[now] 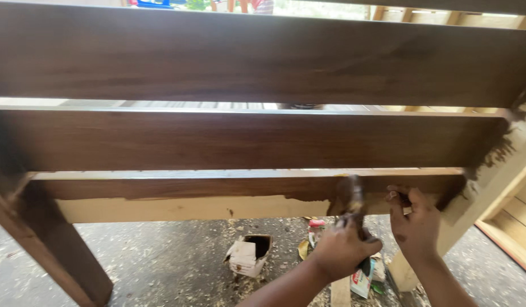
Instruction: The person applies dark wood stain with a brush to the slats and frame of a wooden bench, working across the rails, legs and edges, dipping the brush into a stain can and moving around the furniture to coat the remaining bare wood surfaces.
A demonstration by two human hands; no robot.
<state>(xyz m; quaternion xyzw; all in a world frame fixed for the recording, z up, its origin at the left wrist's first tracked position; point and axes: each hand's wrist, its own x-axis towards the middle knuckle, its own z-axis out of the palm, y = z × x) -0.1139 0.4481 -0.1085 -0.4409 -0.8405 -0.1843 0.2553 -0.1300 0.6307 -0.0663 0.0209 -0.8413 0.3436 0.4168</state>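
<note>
Brush on the lowest slat of a wooden frame

The left hand (342,247) is fisted round a brush (350,196), whose blurred dark bristles press the bottom slat (177,196) near its right end; that slat is glossy brown along the top and bare pale wood below, with a ragged edge between. The right hand (415,224) rests just right of the brush, fingers loosely curled on the slat, holding nothing. Two upper slats (246,139) are smooth, dark and fully stained. An open box (250,256) sits on shavings-strewn ground below
</note>
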